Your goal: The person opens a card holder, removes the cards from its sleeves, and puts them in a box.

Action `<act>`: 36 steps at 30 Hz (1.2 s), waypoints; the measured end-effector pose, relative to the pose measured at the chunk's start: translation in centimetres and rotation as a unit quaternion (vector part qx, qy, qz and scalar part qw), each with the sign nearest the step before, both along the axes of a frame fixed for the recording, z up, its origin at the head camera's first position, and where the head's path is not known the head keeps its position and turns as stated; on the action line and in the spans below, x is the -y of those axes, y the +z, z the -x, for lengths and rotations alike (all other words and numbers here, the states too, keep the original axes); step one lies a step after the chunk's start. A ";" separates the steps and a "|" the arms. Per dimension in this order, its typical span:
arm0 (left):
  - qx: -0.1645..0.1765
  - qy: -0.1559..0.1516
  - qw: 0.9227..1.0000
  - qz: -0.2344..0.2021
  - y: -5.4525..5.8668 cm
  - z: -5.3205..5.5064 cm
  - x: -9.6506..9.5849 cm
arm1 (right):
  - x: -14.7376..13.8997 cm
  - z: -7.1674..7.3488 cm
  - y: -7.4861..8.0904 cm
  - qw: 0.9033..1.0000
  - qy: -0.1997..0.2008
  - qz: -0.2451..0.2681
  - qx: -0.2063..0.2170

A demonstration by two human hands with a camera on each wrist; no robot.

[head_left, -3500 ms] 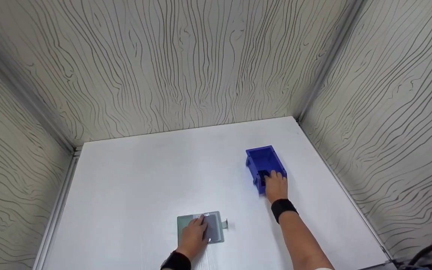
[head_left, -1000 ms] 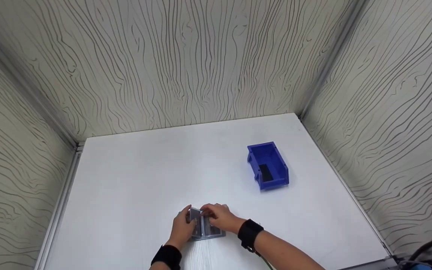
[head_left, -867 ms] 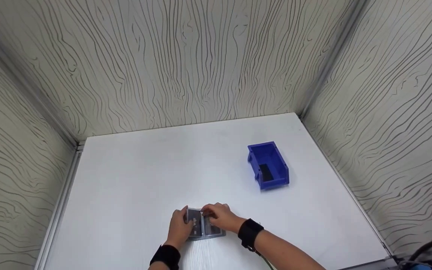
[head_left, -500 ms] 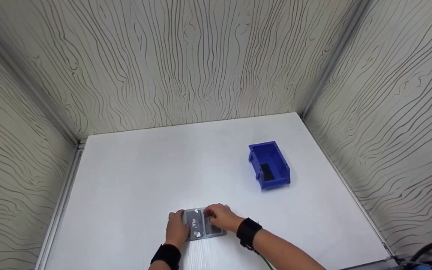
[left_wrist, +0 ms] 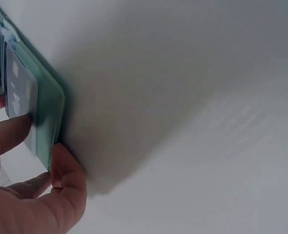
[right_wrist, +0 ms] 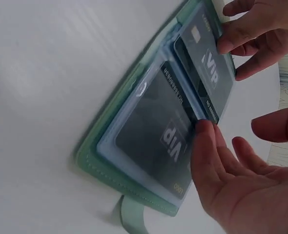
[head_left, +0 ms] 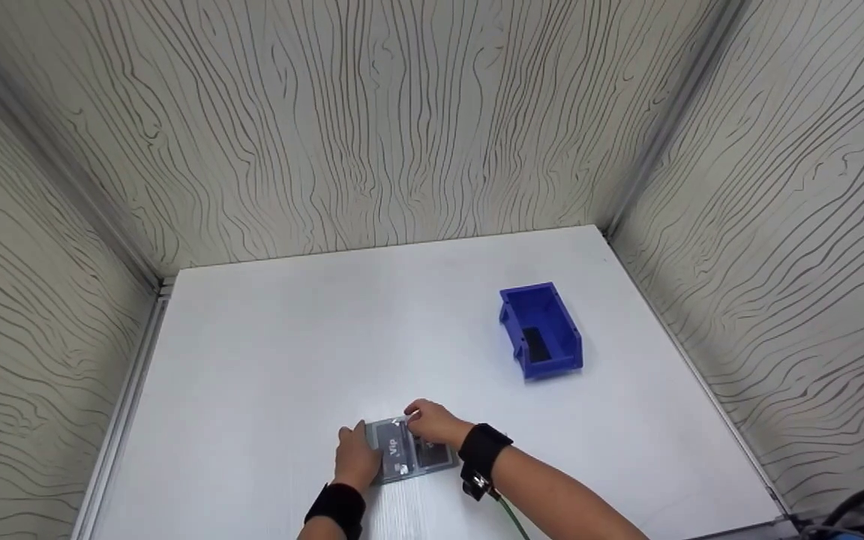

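The left hand [head_left: 357, 459] pinches the left edge of an open mint-green card holder [right_wrist: 91, 159] on the white worktop [head_left: 289, 337]; the right hand [head_left: 438, 424], thumb spread apart, touches it near the fold; farther off stands a blue plastic bin [head_left: 561, 322] containing a flat black piece [head_left: 536, 345]

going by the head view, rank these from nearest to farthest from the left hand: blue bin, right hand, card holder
From the left hand:
1. The card holder: in its grip, on its right side.
2. The right hand: to the right, at the card holder's other half.
3. The blue bin: farthest right and farther forward.
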State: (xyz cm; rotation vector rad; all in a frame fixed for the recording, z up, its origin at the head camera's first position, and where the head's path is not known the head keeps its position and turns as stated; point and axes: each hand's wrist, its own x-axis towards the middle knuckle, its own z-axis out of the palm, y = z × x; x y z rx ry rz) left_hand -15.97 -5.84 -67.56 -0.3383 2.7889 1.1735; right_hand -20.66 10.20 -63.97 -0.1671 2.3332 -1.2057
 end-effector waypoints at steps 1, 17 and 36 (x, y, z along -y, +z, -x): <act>0.000 -0.002 1.000 0.001 0.0 0.0 0.0 | 0.2 0.0 0.1 1.000 -0.011 -0.004 0.008; -0.001 -0.003 0.999 -0.039 0.0 0.1 0.1 | 1.2 0.1 -0.1 0.982 -0.149 0.036 0.111; 0.007 -0.007 0.999 -0.042 0.3 -0.1 -0.1 | 1.4 1.0 -4.4 0.988 -0.139 0.033 0.053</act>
